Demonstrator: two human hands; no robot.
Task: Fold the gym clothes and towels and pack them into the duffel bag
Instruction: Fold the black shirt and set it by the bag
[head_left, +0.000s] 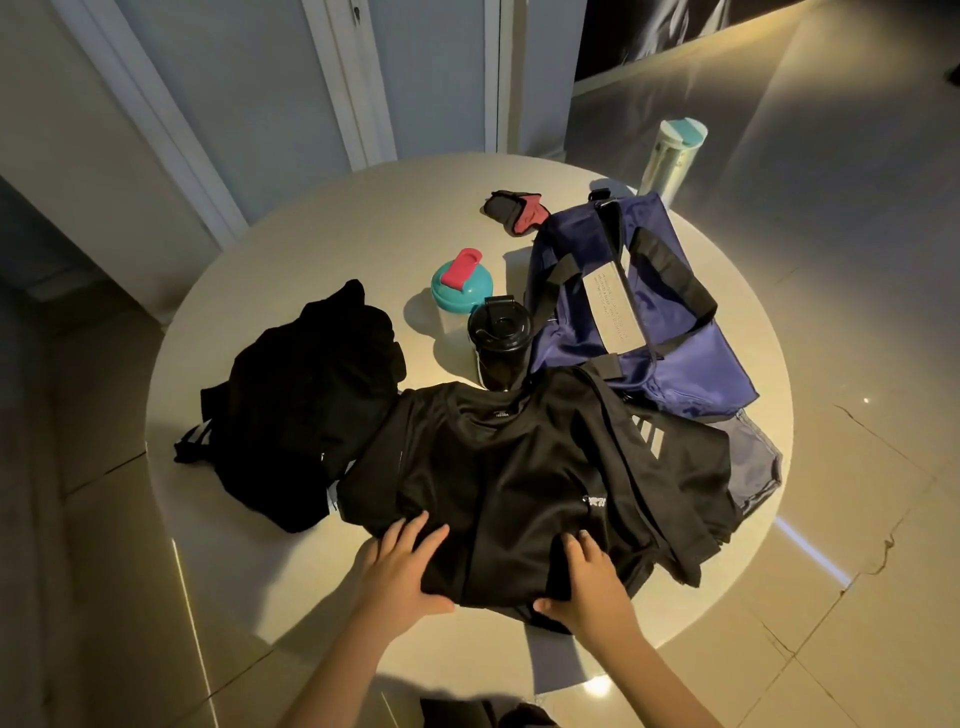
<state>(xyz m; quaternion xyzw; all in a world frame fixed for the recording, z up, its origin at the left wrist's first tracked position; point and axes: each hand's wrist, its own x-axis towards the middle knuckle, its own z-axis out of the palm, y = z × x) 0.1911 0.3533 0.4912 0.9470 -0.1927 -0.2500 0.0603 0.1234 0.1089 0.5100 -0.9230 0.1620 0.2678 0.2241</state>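
Left hand (402, 564) and right hand (587, 582) pinch the black shirt (519, 467) at 6 o'clock; lift its hem evenly, folding toward 12 o'clock.

Both forearms reach forward, left hand (402, 564) and right hand (589, 584) each pinching the black shirt (519, 467).

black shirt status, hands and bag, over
Left hand and right hand both gripping black shirt at near hem. Shirt spread flat, unfolded. Duffel bag behind, black bottle at collar.
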